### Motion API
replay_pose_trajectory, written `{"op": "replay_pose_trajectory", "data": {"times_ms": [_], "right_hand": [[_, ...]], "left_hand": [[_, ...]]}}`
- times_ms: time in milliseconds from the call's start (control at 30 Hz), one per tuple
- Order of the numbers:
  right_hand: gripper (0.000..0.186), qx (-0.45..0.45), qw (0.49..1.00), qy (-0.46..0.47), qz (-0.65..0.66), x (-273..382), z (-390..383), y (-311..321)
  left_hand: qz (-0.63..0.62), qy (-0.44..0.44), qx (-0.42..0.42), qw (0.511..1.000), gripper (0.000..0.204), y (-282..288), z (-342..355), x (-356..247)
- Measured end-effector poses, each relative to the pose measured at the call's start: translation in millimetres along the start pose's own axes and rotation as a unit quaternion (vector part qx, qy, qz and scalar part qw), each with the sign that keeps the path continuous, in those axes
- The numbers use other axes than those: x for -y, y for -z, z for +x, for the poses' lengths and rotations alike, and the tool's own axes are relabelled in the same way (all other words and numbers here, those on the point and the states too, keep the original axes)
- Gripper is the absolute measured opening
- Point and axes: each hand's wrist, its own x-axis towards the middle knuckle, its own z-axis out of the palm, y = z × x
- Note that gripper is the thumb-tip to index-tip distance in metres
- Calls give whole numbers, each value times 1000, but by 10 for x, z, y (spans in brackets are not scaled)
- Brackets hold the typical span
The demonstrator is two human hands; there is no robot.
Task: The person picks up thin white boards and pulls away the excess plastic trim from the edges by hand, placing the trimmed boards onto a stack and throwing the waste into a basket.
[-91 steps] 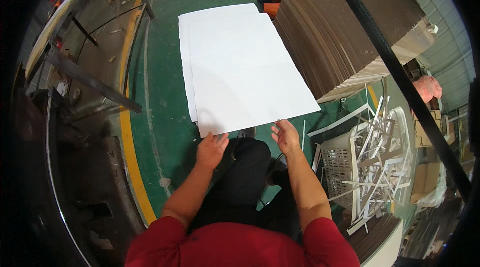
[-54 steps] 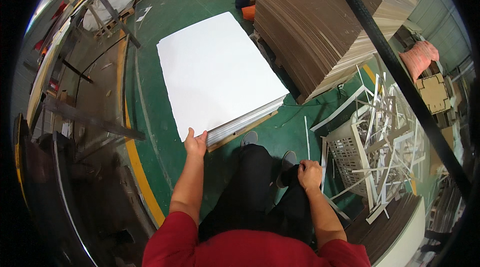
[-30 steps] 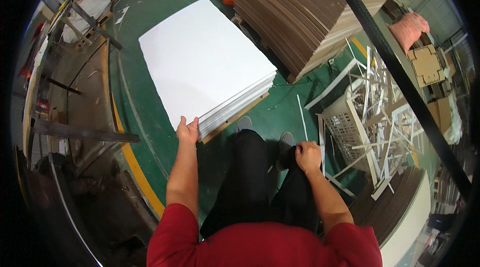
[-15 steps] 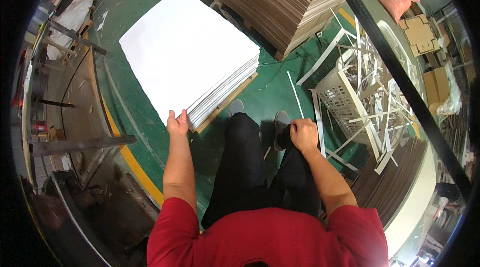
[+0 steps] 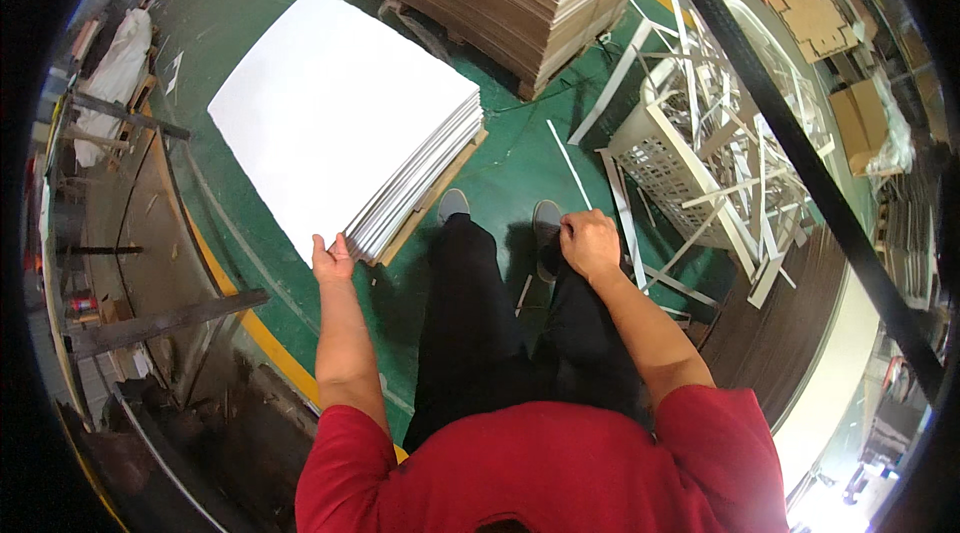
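A squared stack of large white sheets lies on a wooden pallet ahead and to the left. My left hand is at the stack's near corner, thumb and fingers closed around the edge of the upper sheets. The layers beside it look slightly fanned; part of the grip is hidden. My right hand is curled closed by my right knee, and its palm does not show. A narrow white strip runs up to this hand; whether the fingers touch it or it lies on the floor beyond, I cannot tell.
A taller stack of brown board stands beyond the white one. To the right, a white plastic basket overflows with offcut strips, some on the green floor. A black bar crosses the right side. Metal framing stands left.
The view has shifted, so the stacks and basket sit further left and mostly higher in the picture. Both hands keep nearly the same places and poses.
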Motion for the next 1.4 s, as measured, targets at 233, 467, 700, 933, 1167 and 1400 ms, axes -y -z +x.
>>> {"op": "replay_pose_trajectory", "data": {"times_ms": [233, 467, 700, 933, 1167, 1400], "right_hand": [[12, 33, 999, -22, -24, -92, -21, -58], [12, -20, 1000, -2, 1, -230, -94, -161], [14, -55, 995, -72, -43, -478, -254, -526], [12, -57, 996, -70, 10, -324, -528, 498], [13, -138, 977, -152, 52, -608, -1143, 550], [24, -224, 900, -351, 131, -715, -2336, 1225]], "left_hand": [[214, 22, -25, 976, 38, 280, -194, -98], [616, -342, -204, 680, 48, 131, -493, -304], [479, -180, -26, 859, 28, 127, 155, -104], [679, -151, -107, 711, 38, 251, 489, -227], [558, -516, -56, 647, 45, -165, -455, 652], [445, 152, 531, 705, 39, -810, -2714, 2089]]}}
